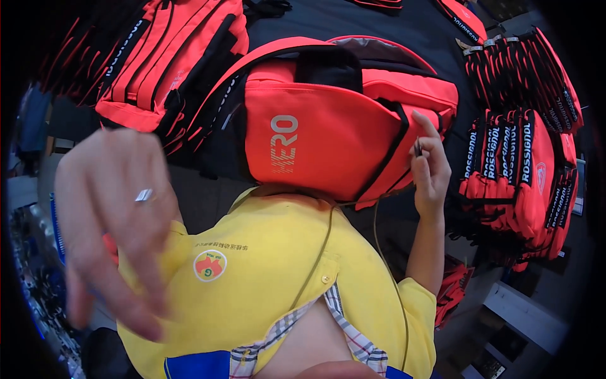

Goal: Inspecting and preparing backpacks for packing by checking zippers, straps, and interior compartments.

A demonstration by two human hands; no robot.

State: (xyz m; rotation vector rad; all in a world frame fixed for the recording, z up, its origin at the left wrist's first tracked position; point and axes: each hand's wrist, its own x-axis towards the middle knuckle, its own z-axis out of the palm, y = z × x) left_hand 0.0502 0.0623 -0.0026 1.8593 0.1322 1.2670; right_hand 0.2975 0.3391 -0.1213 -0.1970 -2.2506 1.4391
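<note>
A coral-red and black backpack (pixel 315 132) lies in front of me, its top panel arched up and a grey lining showing behind. Beside its right edge, my right hand (pixel 432 164) is closed around a small dark metal tool (pixel 417 147), mostly hidden by the fingers. A thin olive cord (pixel 377 227) loops down my front and runs toward that hand. My left hand (pixel 117 221), a ring on one finger, is raised at the left, apart from the backpack. Its fingers are blurred but extended and spread, with nothing visible in them.
Stacked red and black bags (pixel 170 57) stand at the far left. More stacks of bags (pixel 527 170) hang over the right side of the dark table (pixel 410 22). Low at right are a loose red bag (pixel 453 290) and a pale ledge (pixel 521 316).
</note>
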